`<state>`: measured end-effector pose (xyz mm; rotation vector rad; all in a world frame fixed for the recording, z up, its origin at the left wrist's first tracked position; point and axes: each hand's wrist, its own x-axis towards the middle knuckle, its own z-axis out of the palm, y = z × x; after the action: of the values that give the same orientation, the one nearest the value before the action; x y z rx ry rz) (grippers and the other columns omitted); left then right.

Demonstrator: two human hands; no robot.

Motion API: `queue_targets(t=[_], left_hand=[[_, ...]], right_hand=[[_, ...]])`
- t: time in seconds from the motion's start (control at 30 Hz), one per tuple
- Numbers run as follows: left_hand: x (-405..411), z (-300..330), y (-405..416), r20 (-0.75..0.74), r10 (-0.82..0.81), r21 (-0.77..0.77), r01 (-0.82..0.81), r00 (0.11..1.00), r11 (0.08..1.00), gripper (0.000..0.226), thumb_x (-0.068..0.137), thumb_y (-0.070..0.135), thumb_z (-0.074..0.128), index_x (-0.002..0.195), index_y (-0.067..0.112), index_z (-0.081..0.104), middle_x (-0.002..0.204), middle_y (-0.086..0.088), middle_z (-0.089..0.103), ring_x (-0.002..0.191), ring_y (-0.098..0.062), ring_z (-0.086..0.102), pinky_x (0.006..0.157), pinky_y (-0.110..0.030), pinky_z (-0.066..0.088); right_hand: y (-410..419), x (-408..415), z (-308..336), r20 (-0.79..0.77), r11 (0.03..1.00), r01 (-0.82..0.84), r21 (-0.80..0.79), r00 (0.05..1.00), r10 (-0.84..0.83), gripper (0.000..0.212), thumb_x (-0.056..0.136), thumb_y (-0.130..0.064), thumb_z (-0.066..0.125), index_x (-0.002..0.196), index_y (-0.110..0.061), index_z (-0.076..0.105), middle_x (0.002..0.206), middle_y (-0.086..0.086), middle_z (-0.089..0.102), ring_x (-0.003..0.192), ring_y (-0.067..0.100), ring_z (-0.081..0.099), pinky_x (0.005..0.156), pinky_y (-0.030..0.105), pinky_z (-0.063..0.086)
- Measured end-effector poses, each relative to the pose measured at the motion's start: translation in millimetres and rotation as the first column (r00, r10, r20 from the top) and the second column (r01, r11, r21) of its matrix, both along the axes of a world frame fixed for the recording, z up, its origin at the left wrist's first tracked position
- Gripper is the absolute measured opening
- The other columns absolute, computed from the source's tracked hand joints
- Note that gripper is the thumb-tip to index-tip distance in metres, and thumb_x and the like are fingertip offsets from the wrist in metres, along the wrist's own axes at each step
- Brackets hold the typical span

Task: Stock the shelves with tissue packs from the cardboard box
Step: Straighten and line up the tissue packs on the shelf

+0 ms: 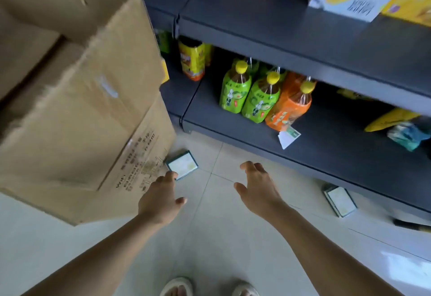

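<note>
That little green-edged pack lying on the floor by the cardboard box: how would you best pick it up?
The tissue pack lies flat on the floor tiles, one corner against the cardboard box. Probably best to come from above and pinch its two free long edges. The left hand, open, is already nearest.

Matt brown cardboard box (pixel 77 90), dark matt shelves (pixel 268 30), glossy floor tiles (pixel 221 237)

2 green bottles (pixel 235 91), 1 orange bottle (pixel 289 107) on lower shelf.
</note>
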<state>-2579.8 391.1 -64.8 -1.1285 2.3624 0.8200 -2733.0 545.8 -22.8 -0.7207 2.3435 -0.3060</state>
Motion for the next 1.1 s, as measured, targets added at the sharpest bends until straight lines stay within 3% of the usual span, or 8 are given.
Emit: queue_targets(t=[0.23,0.37,0.53,0.67,0.83,0.97,1.03,1.1], left_hand=[[-20,-157,-17,0.028,0.003,-0.057,-0.001,1.0,0.998,0.067,0.083,0.034,0.068,0.137,0.016,0.032,0.138,-0.008,0.046,0.127,-0.025,0.044,0.099,-0.041,0.043],[-33,-223,-30,0.026,-0.009,-0.185,0.014,1.0,0.983,0.069,0.083,0.036,0.067,0.138,0.018,0.03,0.141,-0.008,0.04,0.131,-0.027,0.038,0.101,-0.04,0.04],[-47,-283,-45,0.036,-0.063,-0.374,0.072,0.997,0.925,0.087,0.078,0.042,0.071,0.144,0.021,0.019,0.151,-0.01,0.021,0.14,-0.031,0.019,0.109,-0.043,0.029],[-55,-306,-59,0.085,-0.071,-0.461,0.102,0.994,0.882,0.103,0.07,0.048,0.076,0.146,0.024,0.012,0.149,-0.014,0.018,0.139,-0.035,0.016,0.109,-0.043,0.026],[-54,-318,-63,0.066,-0.006,-0.363,0.03,0.998,0.931,0.106,0.067,0.039,0.081,0.147,0.026,0.012,0.147,-0.014,0.026,0.134,-0.034,0.031,0.107,-0.044,0.033],[-55,-310,-50,-0.05,0.064,-0.223,-0.074,0.997,0.972,0.087,0.067,0.024,0.076,0.135,0.03,0.024,0.129,-0.01,0.038,0.119,-0.03,0.042,0.088,-0.039,0.046],[-62,-298,-44,-0.158,0.174,-0.07,-0.186,0.972,0.98,0.07,0.066,0.027,0.073,0.123,0.029,0.033,0.117,-0.006,0.045,0.104,-0.027,0.051,0.08,-0.035,0.049],[-72,-284,-35,-0.243,0.313,0.204,-0.267,0.918,0.942,0.047,0.073,0.026,0.068,0.114,0.026,0.044,0.109,-0.005,0.055,0.088,-0.023,0.058,0.077,-0.033,0.049]], right_hand=[[-15,-11,-146,-0.026,0.999,-0.041,0.013,0.999,0.041,0.049,0.093,-0.026,0.053,0.136,-0.013,0.031,0.134,0.011,0.043,0.118,0.028,0.051,0.092,0.034,0.047],[-23,-17,-210,-0.023,0.998,-0.066,0.014,0.998,0.066,0.051,0.093,-0.027,0.053,0.137,-0.014,0.029,0.134,0.01,0.041,0.117,0.028,0.05,0.092,0.036,0.046],[-25,-24,-262,-0.03,0.992,-0.118,0.036,0.992,0.119,0.053,0.093,-0.028,0.052,0.138,-0.014,0.027,0.132,0.011,0.039,0.113,0.028,0.051,0.091,0.036,0.046],[-19,-30,-278,-0.06,0.99,-0.136,0.042,0.988,0.139,0.052,0.093,-0.028,0.052,0.137,-0.014,0.027,0.131,0.011,0.039,0.111,0.027,0.051,0.09,0.036,0.047],[-11,-29,-282,-0.043,0.991,-0.126,0.04,0.991,0.128,0.052,0.093,-0.027,0.051,0.137,-0.014,0.027,0.128,0.01,0.039,0.11,0.027,0.051,0.09,0.037,0.047],[-8,-32,-282,-0.027,0.996,-0.092,0.002,0.995,0.092,0.055,0.091,-0.027,0.054,0.139,-0.014,0.028,0.13,0.011,0.04,0.11,0.027,0.052,0.09,0.038,0.048],[-8,-39,-280,-0.023,0.999,-0.026,-0.045,0.999,0.025,0.055,0.091,-0.023,0.054,0.139,-0.014,0.03,0.133,0.011,0.04,0.109,0.027,0.054,0.087,0.035,0.048],[-7,-46,-278,-0.01,0.992,0.038,-0.12,0.999,-0.039,0.053,0.089,-0.015,0.053,0.139,-0.016,0.033,0.135,0.01,0.042,0.11,0.026,0.055,0.084,0.031,0.048]])
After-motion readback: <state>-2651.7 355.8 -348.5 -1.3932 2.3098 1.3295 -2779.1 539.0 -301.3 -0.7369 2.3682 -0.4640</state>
